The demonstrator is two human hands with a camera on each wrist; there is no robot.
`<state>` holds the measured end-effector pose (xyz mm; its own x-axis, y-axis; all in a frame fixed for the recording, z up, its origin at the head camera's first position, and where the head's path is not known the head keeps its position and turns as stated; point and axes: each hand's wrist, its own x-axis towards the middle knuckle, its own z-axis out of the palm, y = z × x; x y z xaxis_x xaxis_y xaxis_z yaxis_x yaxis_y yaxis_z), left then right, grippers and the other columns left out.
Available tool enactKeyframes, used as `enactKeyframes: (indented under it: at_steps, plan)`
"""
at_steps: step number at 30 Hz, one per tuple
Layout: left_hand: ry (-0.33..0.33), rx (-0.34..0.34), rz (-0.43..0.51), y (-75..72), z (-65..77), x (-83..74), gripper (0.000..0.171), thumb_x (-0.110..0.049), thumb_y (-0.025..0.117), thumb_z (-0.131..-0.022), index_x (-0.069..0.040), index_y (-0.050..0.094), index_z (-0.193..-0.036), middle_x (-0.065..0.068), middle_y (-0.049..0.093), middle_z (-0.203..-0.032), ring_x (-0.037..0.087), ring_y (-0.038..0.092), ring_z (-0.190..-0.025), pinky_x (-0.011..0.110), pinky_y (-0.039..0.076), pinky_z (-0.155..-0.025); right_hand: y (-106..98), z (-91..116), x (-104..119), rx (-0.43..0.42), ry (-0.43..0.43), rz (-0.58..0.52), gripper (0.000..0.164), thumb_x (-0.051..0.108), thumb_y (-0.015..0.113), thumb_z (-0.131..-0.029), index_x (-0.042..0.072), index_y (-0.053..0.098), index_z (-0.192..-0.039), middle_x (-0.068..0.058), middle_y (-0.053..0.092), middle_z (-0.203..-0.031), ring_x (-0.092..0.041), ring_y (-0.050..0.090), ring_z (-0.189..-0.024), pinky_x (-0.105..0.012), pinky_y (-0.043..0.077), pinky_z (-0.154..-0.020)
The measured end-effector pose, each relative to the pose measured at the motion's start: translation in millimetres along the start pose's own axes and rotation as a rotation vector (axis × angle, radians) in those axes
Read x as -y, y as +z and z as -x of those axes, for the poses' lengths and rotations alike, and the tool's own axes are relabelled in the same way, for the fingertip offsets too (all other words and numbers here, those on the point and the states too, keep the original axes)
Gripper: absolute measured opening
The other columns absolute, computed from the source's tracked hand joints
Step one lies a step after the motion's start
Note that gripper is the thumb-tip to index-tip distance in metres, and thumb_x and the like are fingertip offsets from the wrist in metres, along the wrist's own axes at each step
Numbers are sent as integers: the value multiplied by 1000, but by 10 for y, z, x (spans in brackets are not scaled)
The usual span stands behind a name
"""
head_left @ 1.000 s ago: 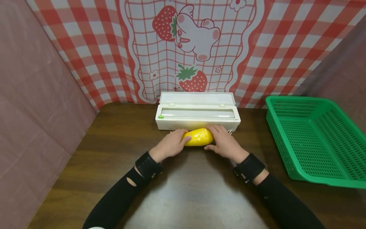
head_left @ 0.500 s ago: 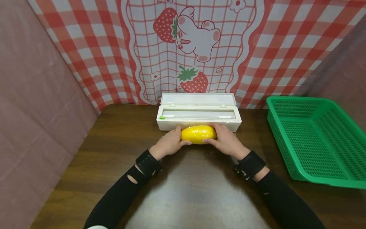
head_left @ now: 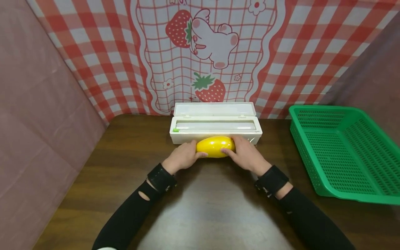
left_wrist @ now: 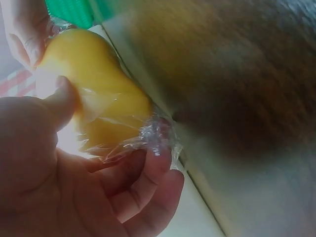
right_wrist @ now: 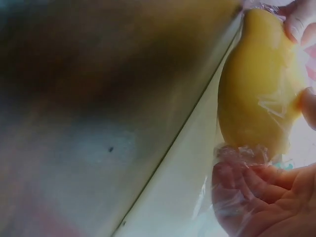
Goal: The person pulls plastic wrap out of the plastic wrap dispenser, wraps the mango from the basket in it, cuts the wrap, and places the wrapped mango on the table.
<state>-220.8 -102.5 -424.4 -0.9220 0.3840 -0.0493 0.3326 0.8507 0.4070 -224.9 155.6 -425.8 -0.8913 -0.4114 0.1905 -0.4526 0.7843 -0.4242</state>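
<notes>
A smooth yellow oblong fruit (head_left: 215, 146), its exact kind unclear, is held sideways between both hands in front of the white box. Clear cling film (left_wrist: 158, 136) covers it and bunches up at its ends. My left hand (head_left: 182, 156) grips the left end, thumb along the near side and fingers curled at the gathered film. The right hand (head_left: 249, 155) holds the other end, its thumb pressed on the fruit's near side. In the right wrist view, that hand's fingers (right_wrist: 264, 185) lie against crumpled film at the fruit's end. The fruit's underside is hidden.
Just behind the hands stands a white cling film dispenser (head_left: 215, 132), its lid (head_left: 215, 109) raised and a green slider (head_left: 176, 130) at its left. A green plastic basket (head_left: 304, 152) sits at the right of the wooden table (head_left: 125, 156). Checked cloth (head_left: 103, 52) hangs behind.
The fruit has turned from a slight tilt to nearly level, with more of it showing. My right thumb has come onto its near side. Both hands stay in front of the box.
</notes>
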Motion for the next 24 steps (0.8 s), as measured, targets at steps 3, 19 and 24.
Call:
enactKeyframes:
  at_steps: [3, 19, 24]
  plan:
    - [-26, 21, 3, -3, -10, 20, 61, -60, 53, -95, -4, 53, -119, 9, 59, -89, 24, 58, -78, 40, 50, -71, 14, -26, 4, 12, 12, -10, 63, 54, 60, -95, 3, 51, -130, -11, 57, -107, -28, 53, -92, -42, 46, -84]
    - [-112, 94, 34, -127, -65, 51, 64, -66, 27, -100, -12, 59, -87, 4, 45, -69, 24, 53, -69, 36, 39, -63, -61, -147, 29, 57, 65, -148, 51, 56, 48, -100, 7, 61, -113, -6, 53, -79, -24, 53, -77, -39, 40, -72]
    - [-124, 121, 30, -133, -104, 64, 71, -67, 23, -101, -10, 65, -92, 6, 51, -73, 26, 57, -77, 39, 43, -69, -60, -176, -5, 99, 95, -185, 53, 56, 45, -101, 8, 62, -114, -7, 55, -81, -24, 54, -77, -39, 41, -73]
